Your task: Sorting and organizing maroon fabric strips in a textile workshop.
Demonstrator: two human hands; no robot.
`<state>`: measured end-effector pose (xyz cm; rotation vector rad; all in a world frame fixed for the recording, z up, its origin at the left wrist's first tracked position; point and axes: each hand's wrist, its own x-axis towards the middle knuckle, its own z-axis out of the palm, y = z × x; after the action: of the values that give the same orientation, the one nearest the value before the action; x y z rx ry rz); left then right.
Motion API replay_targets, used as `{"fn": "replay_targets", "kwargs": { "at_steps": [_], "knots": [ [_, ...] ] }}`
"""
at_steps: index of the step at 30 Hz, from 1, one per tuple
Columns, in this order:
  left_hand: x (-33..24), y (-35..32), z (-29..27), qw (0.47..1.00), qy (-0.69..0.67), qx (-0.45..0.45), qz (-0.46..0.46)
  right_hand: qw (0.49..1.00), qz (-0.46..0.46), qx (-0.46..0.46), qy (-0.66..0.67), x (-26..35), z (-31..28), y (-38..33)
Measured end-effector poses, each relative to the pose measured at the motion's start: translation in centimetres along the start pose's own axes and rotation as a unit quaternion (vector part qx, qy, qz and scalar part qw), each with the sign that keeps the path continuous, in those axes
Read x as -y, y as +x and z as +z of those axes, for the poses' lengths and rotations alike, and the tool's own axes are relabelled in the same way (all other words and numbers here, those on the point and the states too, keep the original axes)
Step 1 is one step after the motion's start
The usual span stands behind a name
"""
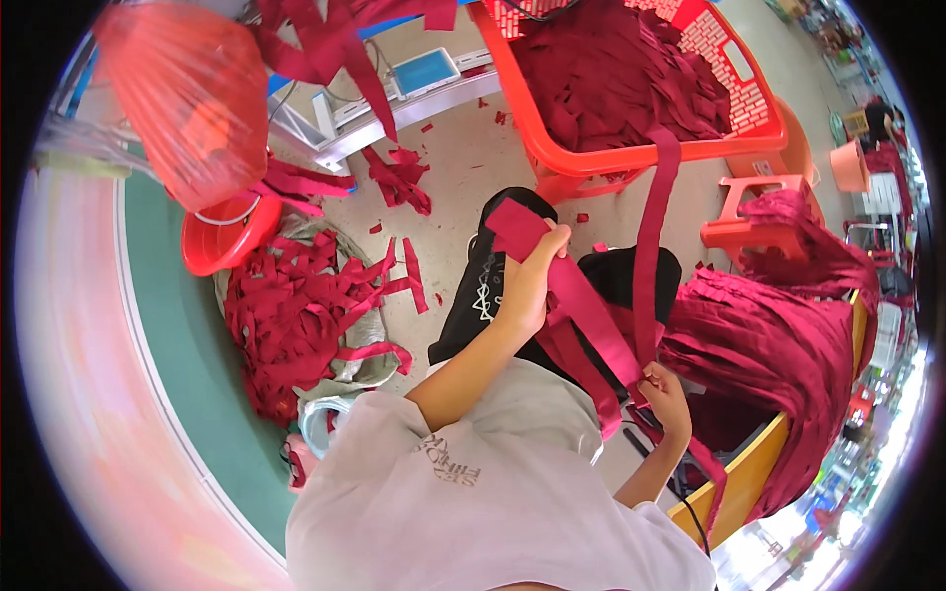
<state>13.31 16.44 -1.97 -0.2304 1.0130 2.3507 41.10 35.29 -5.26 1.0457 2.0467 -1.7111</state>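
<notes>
A wide dark-red fabric strip (591,312) stretches diagonally over my lap between my two hands. My left hand (540,271) is closed around its upper part, with the strip's end sticking out beyond the thumb. Lower and to the right, my right hand (667,397) pinches the strip's other part near its edge. A long ribbon of the same fabric (650,236) hangs from the basket rim down to my right hand. More fabric lies across my black-clothed legs under the stretched strip, partly hidden by it.
Ahead stands a red plastic basket (650,153) full of strips. To my right, long strips (759,345) drape over a yellow-edged box (744,492), beside a red stool (754,222). On the left lie a heap of scraps (296,315), a red bucket (229,236) and a hanging red bag (187,98).
</notes>
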Motion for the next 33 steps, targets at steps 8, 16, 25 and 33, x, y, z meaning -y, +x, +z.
{"fn": "replay_targets", "kwargs": {
  "at_steps": [8, 16, 25, 33],
  "knots": [
    [1.2, -0.4, -0.7, 0.997, 0.078, 0.018, 0.015, 0.991, -0.001, -0.092, -0.093, -1.7, -2.2, 0.4],
    [2.2, -0.9, 1.0, 0.997, -0.053, 0.059, -0.002, 0.983, 0.026, -0.078, -0.162, -3.3, -2.4, 0.7],
    [-2.6, 1.8, -4.4, 0.945, -0.275, 0.114, -0.134, 0.739, -0.010, -0.291, 0.608, -22.7, -3.0, -0.1],
    [-0.2, 5.4, -9.6, 0.964, -0.213, 0.035, -0.156, 0.811, 0.135, -0.506, 0.262, -37.3, 6.9, -6.6]
  ]
}}
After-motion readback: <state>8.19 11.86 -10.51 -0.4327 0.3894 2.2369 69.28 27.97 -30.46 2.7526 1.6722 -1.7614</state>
